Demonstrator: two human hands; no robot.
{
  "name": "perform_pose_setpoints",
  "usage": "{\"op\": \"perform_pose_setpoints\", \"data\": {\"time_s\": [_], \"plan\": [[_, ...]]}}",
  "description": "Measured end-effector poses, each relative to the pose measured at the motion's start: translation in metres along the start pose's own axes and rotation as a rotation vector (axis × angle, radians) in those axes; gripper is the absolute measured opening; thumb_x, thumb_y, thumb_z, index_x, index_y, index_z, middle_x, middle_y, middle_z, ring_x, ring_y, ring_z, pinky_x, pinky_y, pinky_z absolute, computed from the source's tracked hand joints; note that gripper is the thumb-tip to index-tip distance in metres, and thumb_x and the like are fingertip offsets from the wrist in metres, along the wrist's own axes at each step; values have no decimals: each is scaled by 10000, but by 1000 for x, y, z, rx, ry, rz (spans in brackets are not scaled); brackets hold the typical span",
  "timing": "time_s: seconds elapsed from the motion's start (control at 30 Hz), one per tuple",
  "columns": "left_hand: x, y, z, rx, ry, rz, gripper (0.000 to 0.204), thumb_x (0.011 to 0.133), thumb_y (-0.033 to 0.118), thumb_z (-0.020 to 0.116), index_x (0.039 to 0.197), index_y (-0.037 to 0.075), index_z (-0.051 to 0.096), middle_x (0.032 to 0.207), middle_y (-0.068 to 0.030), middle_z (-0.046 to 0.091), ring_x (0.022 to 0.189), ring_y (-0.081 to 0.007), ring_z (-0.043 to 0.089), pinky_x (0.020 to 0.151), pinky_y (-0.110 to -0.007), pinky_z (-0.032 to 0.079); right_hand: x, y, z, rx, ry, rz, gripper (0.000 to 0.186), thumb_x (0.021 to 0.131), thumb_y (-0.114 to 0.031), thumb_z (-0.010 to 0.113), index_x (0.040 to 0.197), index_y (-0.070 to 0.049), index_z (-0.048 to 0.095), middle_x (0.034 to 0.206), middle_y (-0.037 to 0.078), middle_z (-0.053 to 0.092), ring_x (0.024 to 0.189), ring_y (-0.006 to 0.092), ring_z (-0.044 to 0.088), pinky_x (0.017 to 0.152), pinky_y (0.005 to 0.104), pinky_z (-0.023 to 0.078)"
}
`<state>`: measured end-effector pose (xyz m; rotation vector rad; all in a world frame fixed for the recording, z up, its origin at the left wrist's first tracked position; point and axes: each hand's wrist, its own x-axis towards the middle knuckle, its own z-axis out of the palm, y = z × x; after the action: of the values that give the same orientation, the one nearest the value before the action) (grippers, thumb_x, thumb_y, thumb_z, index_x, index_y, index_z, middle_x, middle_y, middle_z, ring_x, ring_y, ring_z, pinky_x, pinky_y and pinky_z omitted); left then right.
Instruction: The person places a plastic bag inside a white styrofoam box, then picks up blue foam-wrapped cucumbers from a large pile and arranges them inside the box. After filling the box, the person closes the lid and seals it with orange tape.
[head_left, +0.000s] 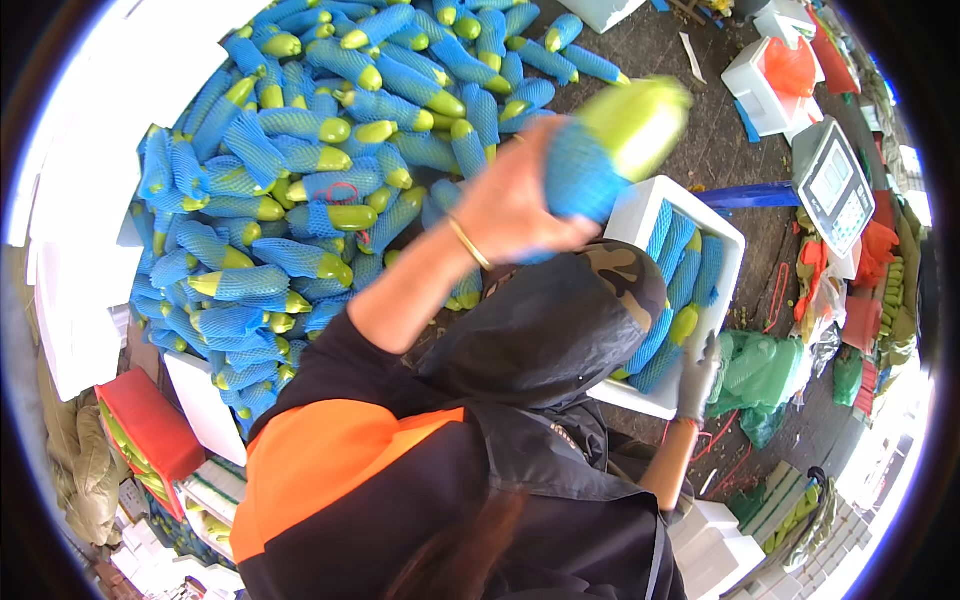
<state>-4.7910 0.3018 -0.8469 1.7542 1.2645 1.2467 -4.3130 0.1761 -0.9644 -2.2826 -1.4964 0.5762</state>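
Note:
My bare left hand [515,190], with a gold bracelet at its wrist, grips a light green zucchini [635,125] in a blue foam net sleeve. The zucchini is raised and tilted, smeared by motion. Below it to the right stands a white foam box [735,245] holding several netted zucchini [685,275] laid side by side. At the box's near right rim is my right hand [696,378] in a pale glove, its visible fingers stretched out; part of it is hard to make out. A large heap of netted zucchini [300,190] lies to my left.
A digital scale [835,190] stands right of the box. Green mesh bags [755,370] lie beside the box's right end. Farther back is a foam box with red plastic [765,90]. A red crate [150,430] stands at the lower left. My black-covered lap [540,330] lies before the box.

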Motion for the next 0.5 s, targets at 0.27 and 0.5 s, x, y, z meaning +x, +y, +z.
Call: {"op": "perform_pose_setpoints", "data": {"time_s": [0.27, 0.5], "plan": [[-146, -239, -63, 854, -696, -892, 680, 746, 261, 843, 1340, 45, 591, 1313, -227, 689, 1198, -447, 684, 1041, -496, 563, -3, 133, 54, -290, -290, 209, 764, 1032, -182, 700, 1661, 25, 319, 1554, 263, 548, 1358, 366, 597, 1137, 426, 466], [-114, -334, 13, 599, -103, -664, 931, 807, 393, 871, 1524, -36, 462, 1455, -318, 571, 1348, -469, 575, 1149, -481, 486, 23, -18, 42, 420, -51, 185, 644, 1053, -112, 642, 1644, -29, 400, 1563, 206, 535, 1399, 321, 569, 1149, 426, 485]]}}
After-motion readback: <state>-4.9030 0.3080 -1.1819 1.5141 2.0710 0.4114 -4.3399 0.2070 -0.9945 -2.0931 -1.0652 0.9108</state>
